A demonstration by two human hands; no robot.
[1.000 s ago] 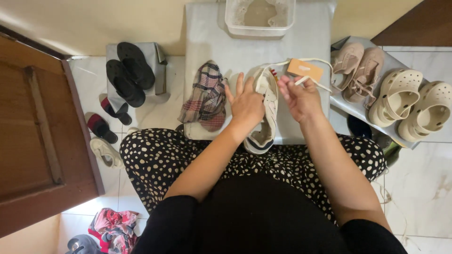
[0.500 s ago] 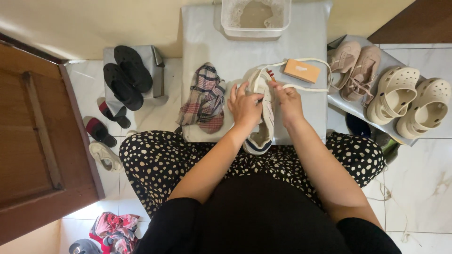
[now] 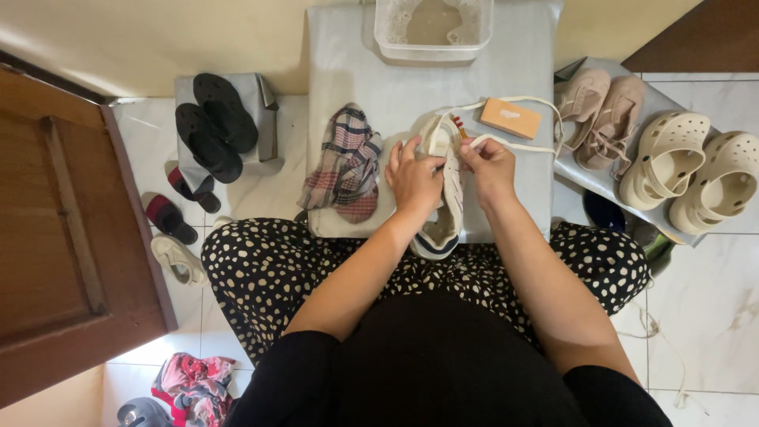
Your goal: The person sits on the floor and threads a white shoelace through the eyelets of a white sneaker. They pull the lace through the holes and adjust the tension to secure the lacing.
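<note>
A white sneaker (image 3: 445, 213) with a dark heel band lies lengthwise on a grey low table (image 3: 356, 79). My left hand (image 3: 413, 180) grips the sneaker's left side near the tongue. My right hand (image 3: 490, 166) pinches a white shoelace (image 3: 518, 145) at the eyelets; the lace loops out to the right across the table. A tan rectangular block (image 3: 511, 118) lies just beyond my right hand. A crumpled plaid cloth (image 3: 344, 162) rests left of my left hand.
A clear tub (image 3: 433, 28) of cloudy water stands at the table's far edge. Beige shoes (image 3: 597, 115) and cream clogs (image 3: 696, 170) sit on a shelf at the right. Black sandals (image 3: 213, 122) rest on a box at the left, near a wooden door (image 3: 55, 237).
My right hand has come in from the lace's far end to the sneaker's eyelets, drawing the lace along. My left hand stays on the sneaker.
</note>
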